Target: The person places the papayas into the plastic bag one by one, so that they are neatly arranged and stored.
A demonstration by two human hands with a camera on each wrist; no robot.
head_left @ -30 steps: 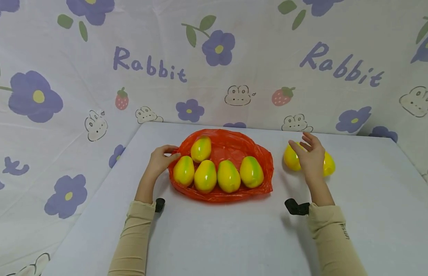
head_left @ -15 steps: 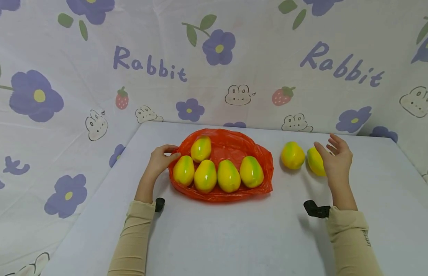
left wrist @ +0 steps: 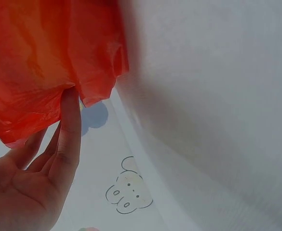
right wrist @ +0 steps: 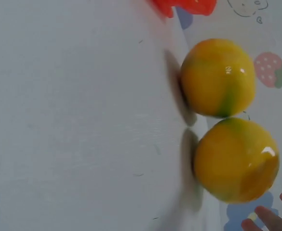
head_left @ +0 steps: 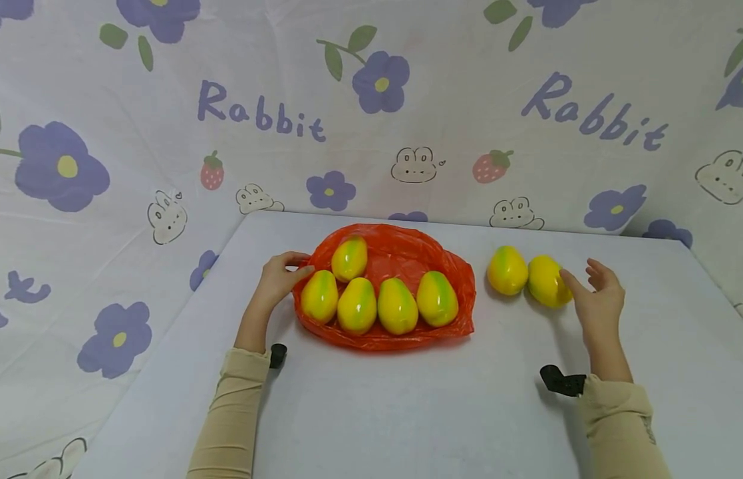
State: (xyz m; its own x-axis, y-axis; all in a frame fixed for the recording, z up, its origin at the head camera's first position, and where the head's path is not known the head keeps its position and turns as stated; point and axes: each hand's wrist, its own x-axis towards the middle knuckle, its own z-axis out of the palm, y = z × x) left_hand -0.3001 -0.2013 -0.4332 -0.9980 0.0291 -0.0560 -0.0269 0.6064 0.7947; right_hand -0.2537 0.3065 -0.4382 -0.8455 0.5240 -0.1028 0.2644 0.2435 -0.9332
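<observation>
In the head view a red plastic bag (head_left: 401, 256) lies spread on the table, with several glossy yellow-green fruits (head_left: 398, 306), shaped like mangoes, inside it. My left hand (head_left: 277, 283) pinches the bag's left rim. The left wrist view has the red film (left wrist: 39, 72) hanging over that hand's fingers. To the right of the bag sit two more such fruits side by side, a left one (head_left: 507, 271) and a right one (head_left: 548, 281). My right hand (head_left: 600, 303) is beside the right one, fingers spread and thumb overlapping its edge; only some fingertips (right wrist: 271, 219) show in the right wrist view.
A white table (head_left: 407, 412) bears everything. Behind it hangs a cloth backdrop (head_left: 449, 80) printed with flowers, rabbits and strawberries. A black wrist camera (head_left: 561, 382) juts inward from the right sleeve.
My right hand has moved right from over the two loose fruits, then toward me, to the right fruit's side. That fruit now sits against the left one. My left hand stays at the bag.
</observation>
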